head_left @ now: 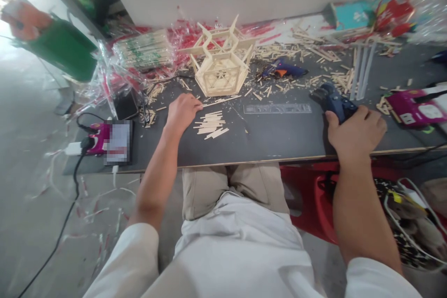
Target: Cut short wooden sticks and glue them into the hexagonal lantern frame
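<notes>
My left hand [183,111] has its fingers pressed together at the end of a thin wooden stick [223,100] lying on the dark tabletop. Just below is a small pile of short cut sticks [211,123]. Behind the stick stands a frame model built of wooden sticks [221,70], with two peaks rising at its back. At the right, my right hand [356,132] is closed around a dark blue hand tool [334,101] with a bulky head; its exact kind is unclear. A clear plastic ruler [277,109] lies flat between the hands.
A blue glue gun [289,69] lies behind the ruler among scattered stick scraps. Clear glue sticks [363,70] are at the right, beside a magenta power strip [415,107]. Bagged sticks [146,51] and a phone-like device [118,142] are at the left.
</notes>
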